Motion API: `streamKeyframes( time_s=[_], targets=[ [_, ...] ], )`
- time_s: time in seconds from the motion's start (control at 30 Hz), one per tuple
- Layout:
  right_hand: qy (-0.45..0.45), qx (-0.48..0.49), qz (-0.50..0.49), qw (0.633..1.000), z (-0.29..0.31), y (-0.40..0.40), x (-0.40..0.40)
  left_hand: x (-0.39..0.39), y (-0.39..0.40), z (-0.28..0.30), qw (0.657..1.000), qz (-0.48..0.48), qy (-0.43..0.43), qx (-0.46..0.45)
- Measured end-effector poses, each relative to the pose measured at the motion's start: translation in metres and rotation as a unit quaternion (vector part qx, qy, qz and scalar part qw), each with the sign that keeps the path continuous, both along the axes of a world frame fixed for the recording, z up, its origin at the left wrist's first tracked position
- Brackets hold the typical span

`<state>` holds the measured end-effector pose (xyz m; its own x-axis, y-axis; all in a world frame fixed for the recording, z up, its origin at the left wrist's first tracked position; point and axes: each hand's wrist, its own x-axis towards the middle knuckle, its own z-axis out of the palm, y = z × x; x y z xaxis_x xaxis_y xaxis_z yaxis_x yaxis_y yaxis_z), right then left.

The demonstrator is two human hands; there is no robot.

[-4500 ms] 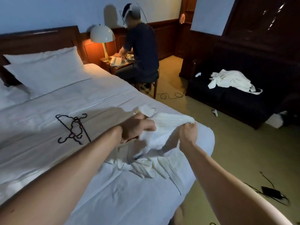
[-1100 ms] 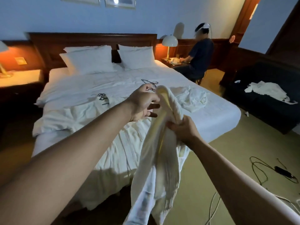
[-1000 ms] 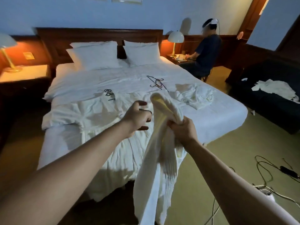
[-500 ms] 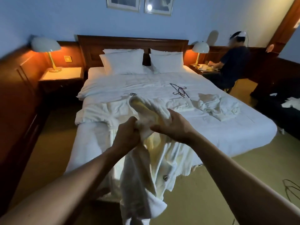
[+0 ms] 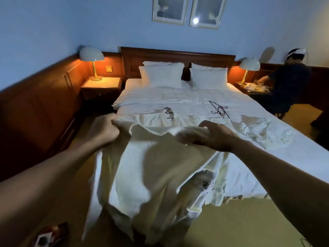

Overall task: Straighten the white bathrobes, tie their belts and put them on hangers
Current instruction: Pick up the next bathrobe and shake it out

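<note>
Head view, both hands [image 5: 105, 130] [image 5: 211, 136] grip bathrobe [image 5: 160, 168]

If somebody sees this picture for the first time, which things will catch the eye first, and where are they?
First, the white bathrobe spread wide in the foreground, gripped at its top edge by the left hand and the right hand, its lower part hanging before the bed. Next, the two lit lamps, one at each side of the headboard. Dark hangers lie on the white bedding behind.
</note>
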<state>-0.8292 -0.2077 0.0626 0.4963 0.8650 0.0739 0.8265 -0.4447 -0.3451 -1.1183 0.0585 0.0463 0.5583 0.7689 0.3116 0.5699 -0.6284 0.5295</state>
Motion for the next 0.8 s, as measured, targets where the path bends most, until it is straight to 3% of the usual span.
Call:
streamKeyframes(
  time_s=[0.1,0.2,0.3,0.47,0.63,0.8],
  targets=[
    [0.048,-0.011,0.007,0.999,0.007,-0.006,0.003,-0.008,-0.005,-0.004,0.998,-0.053,0.034,0.021],
    [0.059,-0.027,0.043,0.997,0.011,-0.014,0.011,-0.016,-0.007,-0.007,0.986,-0.144,0.017,0.086],
    [0.091,-0.064,0.092,0.99,0.012,-0.017,0.016,-0.008,-0.009,-0.007,0.979,-0.173,0.008,0.105],
    [0.141,0.023,0.083,0.986,-0.001,-0.027,0.018,0.023,-0.023,-0.005,0.983,-0.076,-0.108,0.124],
    [0.252,0.127,0.025,0.959,-0.013,-0.035,0.021,0.049,-0.049,0.009,0.978,-0.008,-0.184,0.1],
    [0.224,0.134,0.03,0.965,-0.004,-0.049,0.029,0.086,-0.079,0.025,0.983,0.014,-0.181,0.037]
  ],
)
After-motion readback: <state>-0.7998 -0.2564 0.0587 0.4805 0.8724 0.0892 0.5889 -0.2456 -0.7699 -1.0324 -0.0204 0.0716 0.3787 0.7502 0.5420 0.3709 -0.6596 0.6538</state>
